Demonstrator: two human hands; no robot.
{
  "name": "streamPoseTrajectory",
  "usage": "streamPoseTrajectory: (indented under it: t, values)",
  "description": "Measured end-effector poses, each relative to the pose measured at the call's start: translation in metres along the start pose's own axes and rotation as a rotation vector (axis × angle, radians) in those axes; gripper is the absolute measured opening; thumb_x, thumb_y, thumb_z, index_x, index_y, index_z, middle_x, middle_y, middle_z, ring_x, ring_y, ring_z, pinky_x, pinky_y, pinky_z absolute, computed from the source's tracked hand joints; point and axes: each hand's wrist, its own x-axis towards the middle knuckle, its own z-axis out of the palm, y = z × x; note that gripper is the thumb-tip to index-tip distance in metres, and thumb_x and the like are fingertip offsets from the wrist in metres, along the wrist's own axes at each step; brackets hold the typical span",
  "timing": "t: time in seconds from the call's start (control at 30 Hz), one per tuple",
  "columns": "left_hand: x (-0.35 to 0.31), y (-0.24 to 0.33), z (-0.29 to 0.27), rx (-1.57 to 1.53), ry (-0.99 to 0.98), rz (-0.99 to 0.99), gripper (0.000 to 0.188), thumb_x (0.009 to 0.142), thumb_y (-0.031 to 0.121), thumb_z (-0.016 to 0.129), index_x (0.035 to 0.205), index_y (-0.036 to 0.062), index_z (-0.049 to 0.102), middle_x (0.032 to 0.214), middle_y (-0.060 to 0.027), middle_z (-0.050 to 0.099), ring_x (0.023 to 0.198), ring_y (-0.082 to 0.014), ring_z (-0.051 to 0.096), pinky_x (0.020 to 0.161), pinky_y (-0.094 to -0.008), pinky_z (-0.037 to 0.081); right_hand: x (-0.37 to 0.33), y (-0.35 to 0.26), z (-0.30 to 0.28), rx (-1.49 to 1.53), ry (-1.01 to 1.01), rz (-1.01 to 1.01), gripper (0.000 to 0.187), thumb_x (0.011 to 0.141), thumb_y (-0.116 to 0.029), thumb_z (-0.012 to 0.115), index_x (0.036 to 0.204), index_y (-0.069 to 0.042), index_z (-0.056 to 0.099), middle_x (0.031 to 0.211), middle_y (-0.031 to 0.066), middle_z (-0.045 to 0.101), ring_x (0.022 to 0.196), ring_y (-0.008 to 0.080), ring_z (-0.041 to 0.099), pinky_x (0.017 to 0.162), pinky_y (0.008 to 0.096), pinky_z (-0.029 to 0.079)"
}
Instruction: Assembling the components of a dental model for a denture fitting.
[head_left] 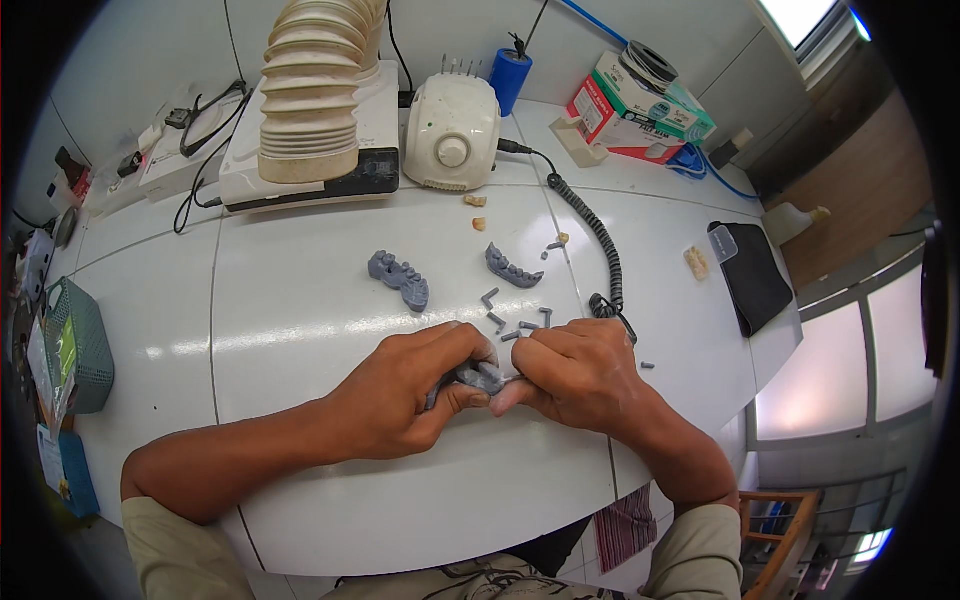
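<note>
Above the near side of the white table [400, 515], my left hand [408, 388] has thumb and fingers clamped on a grey moulded piece [481, 378]. My right hand [585, 370] meets its right end, thumb and forefinger close together; whether they grip it, I cannot tell. Just beyond lie short grey rods [512, 336], then two toothed grey dental arches [400, 280], with a coiled black cable [597, 228] to the right and a white knobbed unit [452, 125] behind.

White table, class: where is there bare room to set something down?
Bare room: left, between the green basket and grey dental model; in front, between the left hand and the table's near edge. Crowded: beyond the right hand, among small grey pieces; along the back, around the ribbed hose and white control unit.
</note>
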Motion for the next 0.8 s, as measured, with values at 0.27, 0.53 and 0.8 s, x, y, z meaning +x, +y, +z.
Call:
streamPoseTrajectory:
  t: [0.27,0.53,0.8]
  values:
    - [0.0007,0.0011,-0.0009,0.008,-0.011,-0.013,0.029,0.093,0.005,0.076,0.118,-0.0011,0.063,0.096,-0.0175,0.067,0.080,-0.0336,0.069,0.074,-0.0395,0.054,-0.0003,0.0007,0.0001,0.000,0.001,-0.001,0.050,0.088,-0.053,0.082,0.074,-0.013,0.055,0.062,0.0015,0.055,0.047,0.0209,0.057,0.045,0.0350,0.042]
    - [0.0009,0.0017,-0.0021,-0.008,-0.029,-0.061,0.029,0.093,0.005,0.077,0.117,-0.0008,0.063,0.097,-0.0168,0.068,0.080,-0.0313,0.070,0.075,-0.0380,0.055,-0.0004,0.0007,0.0004,-0.013,0.017,-0.006,0.052,0.088,-0.056,0.081,0.074,-0.013,0.055,0.060,0.0010,0.053,0.046,0.0206,0.056,0.045,0.0349,0.042]
    - [-0.0002,-0.0034,0.0027,-0.006,0.047,0.005,0.030,0.090,0.009,0.084,0.114,0.0012,0.067,0.097,-0.0144,0.067,0.082,-0.0297,0.067,0.074,-0.0378,0.053,0.0009,0.0061,-0.0073,0.003,0.034,0.019,0.058,0.082,-0.061,0.083,0.073,-0.013,0.053,0.059,0.0008,0.050,0.047,0.0193,0.054,0.046,0.0345,0.040]
